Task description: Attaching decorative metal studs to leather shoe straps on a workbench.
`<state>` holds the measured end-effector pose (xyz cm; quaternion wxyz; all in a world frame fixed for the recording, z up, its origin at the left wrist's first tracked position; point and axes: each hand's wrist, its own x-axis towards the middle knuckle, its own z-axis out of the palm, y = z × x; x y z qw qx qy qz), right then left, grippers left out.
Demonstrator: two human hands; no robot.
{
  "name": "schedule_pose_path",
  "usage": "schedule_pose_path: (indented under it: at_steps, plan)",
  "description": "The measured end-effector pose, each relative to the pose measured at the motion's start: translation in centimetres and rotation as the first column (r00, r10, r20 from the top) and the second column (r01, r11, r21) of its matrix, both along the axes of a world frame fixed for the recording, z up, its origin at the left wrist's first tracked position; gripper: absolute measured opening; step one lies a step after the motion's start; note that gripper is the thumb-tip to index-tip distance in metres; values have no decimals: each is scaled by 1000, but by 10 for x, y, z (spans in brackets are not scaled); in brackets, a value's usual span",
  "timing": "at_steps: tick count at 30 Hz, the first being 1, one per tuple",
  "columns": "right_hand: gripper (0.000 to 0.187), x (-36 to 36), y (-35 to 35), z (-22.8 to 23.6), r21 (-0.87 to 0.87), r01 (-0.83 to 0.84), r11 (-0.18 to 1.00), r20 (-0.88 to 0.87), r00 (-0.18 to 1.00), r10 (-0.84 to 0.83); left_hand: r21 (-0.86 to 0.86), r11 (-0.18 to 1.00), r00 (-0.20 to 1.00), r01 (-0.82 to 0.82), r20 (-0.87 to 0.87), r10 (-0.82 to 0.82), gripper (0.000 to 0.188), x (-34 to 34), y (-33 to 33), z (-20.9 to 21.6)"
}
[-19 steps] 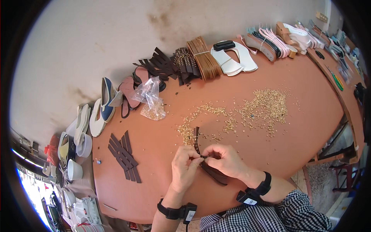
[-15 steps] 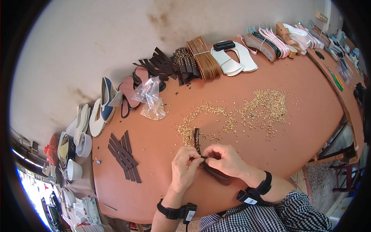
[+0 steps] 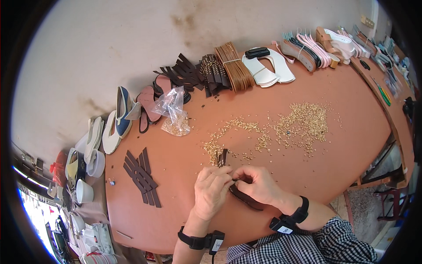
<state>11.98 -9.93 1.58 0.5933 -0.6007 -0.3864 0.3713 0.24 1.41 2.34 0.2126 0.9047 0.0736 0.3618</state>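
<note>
Both hands are together over the table, closed on a dark brown strap (image 3: 247, 199). My left hand (image 3: 210, 191) has its fingers curled over the strap's middle, hiding that part. My right hand (image 3: 259, 182) pinches the strap with thumb and forefinger, just beside the left fingertips. One strap end rises beyond the hands toward scattered gold studs (image 3: 303, 125); the other curves below the right hand. Small light spots show on the far end. Anything tiny between the fingertips cannot be made out. More dark brown strips (image 3: 140, 176) lie crossed in a pile to the left.
A clear plastic bag (image 3: 176, 123) with gold studs stands behind. Along the wall are studded dark strips (image 3: 213, 72), a tan strap bundle (image 3: 234, 66), white cutouts (image 3: 277, 70) and several shoes (image 3: 122, 112). Green-handled pliers (image 3: 385, 96) lie at right, white bowls (image 3: 85, 192) at left.
My left fingers have rolled forward over the strap, covering more of it. The strap's far end has dipped and shows less. My right hand keeps its pinch, almost unmoved.
</note>
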Motion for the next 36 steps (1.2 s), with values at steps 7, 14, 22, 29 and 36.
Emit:
schedule_pose_path:
  at_steps: [7,14,22,29,36]
  plan:
    - [13,-2,0,-7,-43,25,999,-102,994,-29,-104,994,1000,-16,-6,16,30,-5,0,-5]
    - [12,-3,-2,1,-69,17,997,-69,997,-22,-201,979,998,-36,34,44,29,-5,-2,-8]
    - [10,5,-1,-7,-29,-103,994,-133,986,98,-382,924,998,9,61,15,29,-8,-4,-12]
    - [12,3,2,-6,-38,-94,995,-218,972,83,-404,915,993,10,113,39,31,-6,-5,-10]
    - [10,11,3,-13,-5,-194,981,-492,854,167,-333,942,990,39,139,7,32,-6,-4,-12]
